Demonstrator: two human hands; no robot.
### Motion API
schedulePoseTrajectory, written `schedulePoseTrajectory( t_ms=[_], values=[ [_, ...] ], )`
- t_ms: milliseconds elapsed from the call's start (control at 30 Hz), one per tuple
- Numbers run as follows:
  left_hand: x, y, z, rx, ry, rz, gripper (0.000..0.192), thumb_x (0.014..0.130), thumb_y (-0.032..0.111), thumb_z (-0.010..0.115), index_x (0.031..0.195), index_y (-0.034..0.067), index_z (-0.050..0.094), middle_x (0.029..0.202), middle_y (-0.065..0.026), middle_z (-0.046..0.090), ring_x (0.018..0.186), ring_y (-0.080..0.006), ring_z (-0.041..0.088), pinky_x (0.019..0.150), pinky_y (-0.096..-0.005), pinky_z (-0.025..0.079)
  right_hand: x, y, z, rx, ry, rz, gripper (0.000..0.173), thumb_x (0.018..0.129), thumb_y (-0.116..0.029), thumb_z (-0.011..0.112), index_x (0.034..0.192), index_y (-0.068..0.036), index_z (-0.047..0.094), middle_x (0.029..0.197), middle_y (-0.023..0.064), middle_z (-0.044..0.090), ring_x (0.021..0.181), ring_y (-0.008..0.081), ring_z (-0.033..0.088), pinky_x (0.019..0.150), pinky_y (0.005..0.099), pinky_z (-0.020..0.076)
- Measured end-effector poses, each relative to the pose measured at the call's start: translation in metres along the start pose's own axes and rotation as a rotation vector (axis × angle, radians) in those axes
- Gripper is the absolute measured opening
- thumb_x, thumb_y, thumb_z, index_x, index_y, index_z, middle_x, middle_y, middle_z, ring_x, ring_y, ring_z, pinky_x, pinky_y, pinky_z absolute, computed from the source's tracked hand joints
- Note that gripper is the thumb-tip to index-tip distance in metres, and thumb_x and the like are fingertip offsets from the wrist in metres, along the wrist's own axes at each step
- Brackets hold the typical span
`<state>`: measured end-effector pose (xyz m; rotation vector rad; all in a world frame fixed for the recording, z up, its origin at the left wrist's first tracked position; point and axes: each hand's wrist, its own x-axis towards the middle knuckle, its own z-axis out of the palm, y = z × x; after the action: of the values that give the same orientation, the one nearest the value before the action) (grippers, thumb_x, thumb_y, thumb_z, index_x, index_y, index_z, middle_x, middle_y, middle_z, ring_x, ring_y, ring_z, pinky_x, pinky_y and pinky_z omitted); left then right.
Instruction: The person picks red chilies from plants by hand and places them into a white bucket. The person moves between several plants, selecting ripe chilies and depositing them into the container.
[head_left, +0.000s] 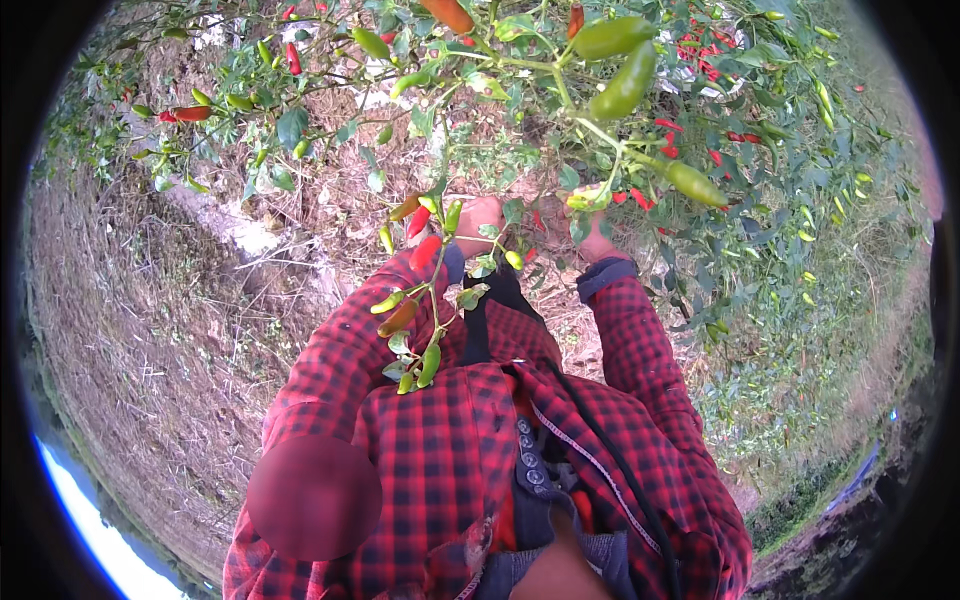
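My left hand (480, 223) reaches in among the chili pepper plants, partly covered by leaves; whether its fingers hold anything is hidden. Leaves and a pale green pepper hang over my right hand (592, 232), whose fingers cannot be made out. Close to the camera, a branch with a red chili pepper (425, 253) and several green and orange ones hangs before my left forearm. Large green peppers (624, 81) cross the top of the view. Red chilies (642, 199) show just beyond my right hand.
Dense pepper plants (757, 225) stand on the right, with more branches across the top. Red chilies lie in a heap on something pale (705, 64) at the upper right. Dry straw and soil (150, 300) cover the ground on the left. A black strap (476, 322) hangs at my front.
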<state>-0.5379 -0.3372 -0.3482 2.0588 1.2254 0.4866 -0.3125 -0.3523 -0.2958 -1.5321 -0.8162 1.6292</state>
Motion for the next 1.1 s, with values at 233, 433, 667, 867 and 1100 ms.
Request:
schedulePoseTrajectory(
  t_ms=[233, 433, 667, 867, 1100],
  values=[
    [0.014, 0.03, -0.014, -0.169, -0.223, -0.166, 0.014, 0.07, 0.01, 0.054, 0.072, -0.002, 0.061, 0.065, -0.0197, 0.057, 0.062, -0.0305, 0.06, 0.059, -0.0372, 0.046, 0.026, 0.03, -0.004, -0.929, 0.003, 0.092, 0.029, 0.073, -0.021, 0.065, 0.096, -0.007, 0.054, 0.086, 0.0041, 0.056, 0.077, 0.0168, 0.054, 0.07, 0.0335, 0.0447],
    [0.001, -0.03, 0.068, -0.369, -0.108, -0.185, 0.016, 0.07, 0.012, 0.052, 0.074, 0.001, 0.063, 0.07, -0.0201, 0.06, 0.066, -0.0342, 0.061, 0.064, -0.0412, 0.048, 0.044, 0.061, -0.008, -0.136, 0.01, 0.081, 0.019, 0.08, -0.024, 0.057, 0.091, -0.008, 0.057, 0.081, 0.0069, 0.06, 0.074, 0.0203, 0.058, 0.064, 0.0361, 0.0465],
    [0.02, 0.036, -0.022, -0.163, -0.321, -0.234, 0.02, 0.075, 0.02, 0.053, 0.081, 0.005, 0.064, 0.075, -0.0189, 0.062, 0.073, -0.0338, 0.062, 0.068, -0.0419, 0.048, 0.038, 0.022, 0.006, -0.992, -0.002, -0.057, 0.014, 0.086, -0.02, 0.051, 0.092, -0.009, 0.055, 0.076, 0.0016, 0.056, 0.07, 0.0184, 0.056, 0.062, 0.0346, 0.0456],
    [0.021, 0.046, -0.051, -0.166, -0.502, -0.309, 0.027, 0.08, 0.027, 0.05, 0.097, 0.008, 0.06, 0.083, -0.0164, 0.063, 0.078, -0.032, 0.062, 0.073, -0.0403, 0.048, 0.041, -0.006, 0.004, -0.659, -0.184, 0.036, 0.014, 0.086, -0.02, 0.051, 0.095, -0.009, 0.054, 0.074, -0.0005, 0.054, 0.069, 0.0177, 0.054, 0.063, 0.0334, 0.0451],
    [0.015, 0.028, -0.031, -0.211, -0.569, -0.349, 0.029, 0.086, 0.031, 0.046, 0.104, 0.01, 0.054, 0.092, -0.0148, 0.06, 0.086, -0.029, 0.06, 0.077, -0.0382, 0.046, 0.011, -0.048, -0.011, -0.399, -0.103, 0.234, 0.016, 0.085, -0.019, 0.052, 0.098, -0.009, 0.052, 0.072, -0.0029, 0.051, 0.069, 0.0169, 0.053, 0.064, 0.0321, 0.0445]
  ],
)
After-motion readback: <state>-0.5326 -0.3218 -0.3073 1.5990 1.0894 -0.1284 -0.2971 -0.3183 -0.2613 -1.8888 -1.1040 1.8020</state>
